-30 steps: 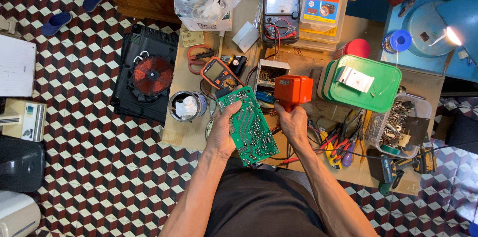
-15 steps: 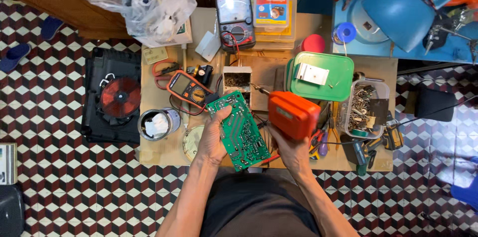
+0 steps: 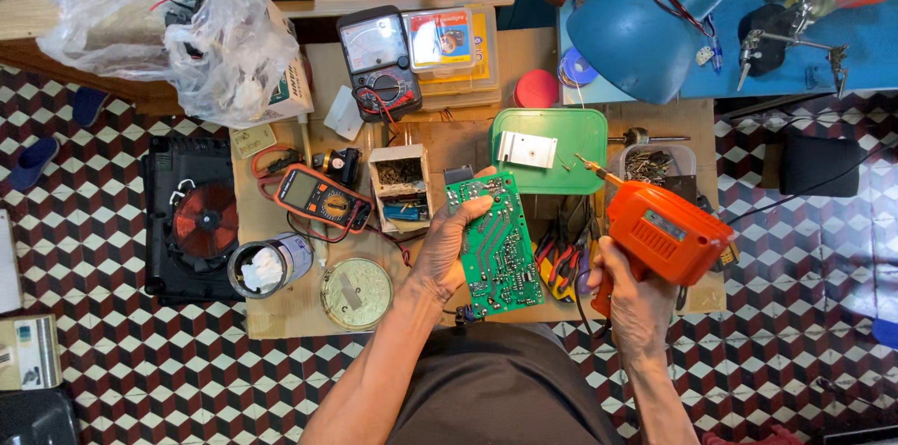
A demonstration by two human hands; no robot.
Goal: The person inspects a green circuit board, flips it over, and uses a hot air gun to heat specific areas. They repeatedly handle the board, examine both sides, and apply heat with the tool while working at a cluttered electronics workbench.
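My left hand (image 3: 443, 248) grips a green circuit board (image 3: 499, 244) by its left edge, solder side up, over the low wooden bench (image 3: 449, 141). My right hand (image 3: 632, 300) holds an orange soldering gun (image 3: 659, 232) by its handle, off to the right of the board, its thin tip pointing up-left toward a green lidded box (image 3: 548, 150). The gun's tip is apart from the board.
On the bench lie an orange multimeter (image 3: 316, 197), a black analog meter (image 3: 379, 61), a small box of parts (image 3: 400, 188), a tin can (image 3: 265, 265), a round lid (image 3: 355, 293) and pliers (image 3: 559, 262). A blue lamp (image 3: 655, 19) hangs at right, a plastic bag (image 3: 192, 33) at left.
My right hand has carried the soldering gun from above the board out to the right. The board has stayed in my left hand, and the view has shifted.
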